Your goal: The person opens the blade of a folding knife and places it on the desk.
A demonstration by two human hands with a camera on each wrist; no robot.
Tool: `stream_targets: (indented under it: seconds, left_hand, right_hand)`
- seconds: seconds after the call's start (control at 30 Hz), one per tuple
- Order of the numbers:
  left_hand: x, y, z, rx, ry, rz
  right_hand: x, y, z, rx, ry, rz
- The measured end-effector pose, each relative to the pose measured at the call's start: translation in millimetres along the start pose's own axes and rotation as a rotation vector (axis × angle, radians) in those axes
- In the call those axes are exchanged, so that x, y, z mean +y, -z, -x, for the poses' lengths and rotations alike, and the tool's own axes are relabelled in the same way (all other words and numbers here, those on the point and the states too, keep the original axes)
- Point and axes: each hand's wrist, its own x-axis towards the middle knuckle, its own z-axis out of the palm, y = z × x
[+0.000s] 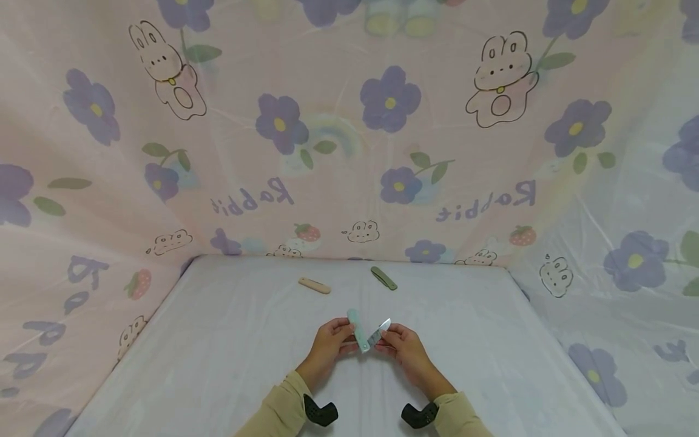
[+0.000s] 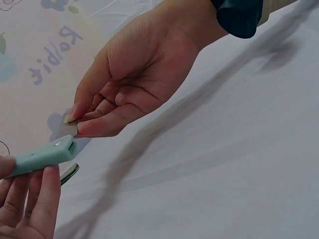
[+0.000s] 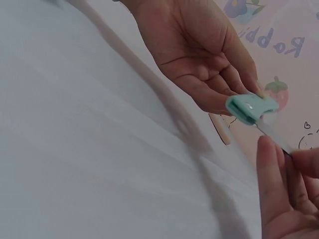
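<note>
Nearest you: your two khaki sleeves [image 1: 275, 411], each with a black wrist piece [image 1: 321, 413] at the cuff, on the near side of the mint-green knife [image 1: 357, 334], which serves as landmark. Knife stands partly unfolded, held over the white surface [image 1: 218, 364]; handle and blade [image 1: 380, 331] form a V, with the joint toward you and both free ends pointing away.

Hands: your left hand [image 1: 332, 340], at the knife's left, grips the mint handle between thumb and fingers. Your right hand [image 1: 403, 345], at the knife's right, pinches the blade between thumb and fingers.

Beyond the knife and to its left, a beige knife [image 1: 314, 286] lies on the surface, apparently folded. Beyond it and slightly right, a darker green knife [image 1: 384, 278] lies likewise. Farthest past the landmark: a pale curtain [image 1: 333, 79] printed with purple flowers, rabbits and reversed "Rabbit" lettering.
</note>
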Motion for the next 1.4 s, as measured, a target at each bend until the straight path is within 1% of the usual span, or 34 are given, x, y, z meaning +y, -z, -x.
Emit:
stream_targets:
  seconds: [0.1, 0.3, 0.47, 0.7, 0.87, 1.03, 1.27, 1.4]
  left_hand:
    - [0.1, -0.5, 0.4, 0.033, -0.001, 0.016]
    - [-1.2, -1.5, -0.5, 0.098, 0.004, 0.051]
    - [-3.0, -2.5, -1.3, 0.135, 0.002, 0.090]
    - [-1.7, -5.9, -0.1, 0.186, -0.018, 0.146]
    - [-1.5, -8.3, 1.0, 0.213, -0.037, 0.181]
    - [-2.9, -9.9, 0.6, 0.247, -0.047, 0.236]
    - [-4.9, -15.8, 0.6, 0.307, -0.056, 0.322]
    - [-4.5, -19.7, 1.1, 0.326, -0.067, 0.365]
  right_hand:
    - [0, -1, 1, 0.012, 0.005, -0.031]
    - [2, -2, 2, 0.030, 0.020, -0.053]
    - [5, -3, 0, 0.061, 0.030, -0.088]
    - [5, -9, -2, 0.136, 0.031, -0.160]
    - [5, -12, -1, 0.162, 0.056, -0.194]
    - [5, -15, 0, 0.175, 0.080, -0.223]
    - [5, -18, -2, 0.231, 0.074, -0.245]
    - [5, -18, -4, 0.247, 0.071, -0.257]
